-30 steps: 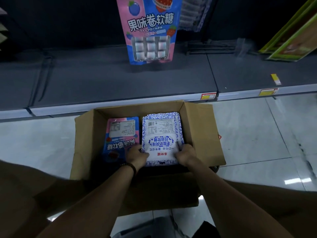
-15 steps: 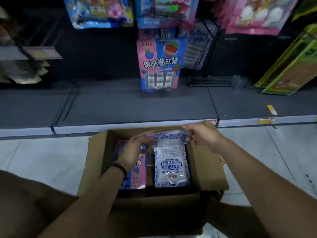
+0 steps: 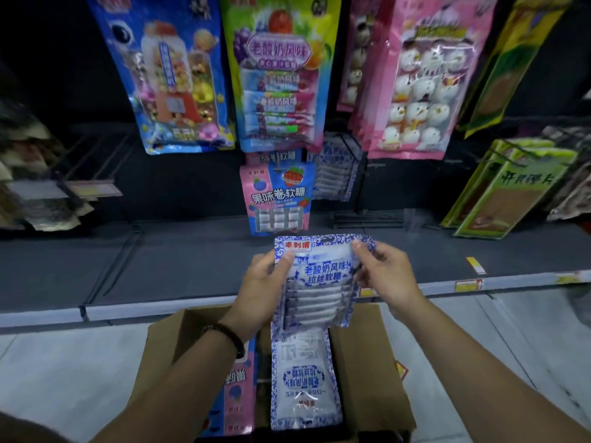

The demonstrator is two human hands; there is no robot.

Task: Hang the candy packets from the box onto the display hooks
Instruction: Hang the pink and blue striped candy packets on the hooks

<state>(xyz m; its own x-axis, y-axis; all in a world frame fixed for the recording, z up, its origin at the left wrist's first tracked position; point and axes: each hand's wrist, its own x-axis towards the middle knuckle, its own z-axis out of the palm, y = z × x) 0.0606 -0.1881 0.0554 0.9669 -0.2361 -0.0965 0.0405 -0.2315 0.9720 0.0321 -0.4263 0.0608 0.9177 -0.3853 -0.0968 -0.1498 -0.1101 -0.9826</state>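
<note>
Candy packet (image 3: 319, 282), blue-white, upright in air above far edge of box (image 3: 367, 362), print facing camera. Left hand (image 3: 259, 292) grips packet's left edge: thumb flat on front, fingers curled behind. Right hand (image 3: 387, 279) pinches upper right corner, thumb in front, fingers folded behind. In box: second blue-white packet (image 3: 303, 378) flat at right side, pink-blue packet (image 3: 236, 388) at left. Matching packets (image 3: 335, 174) hang above shelf (image 3: 192, 266).
</note>
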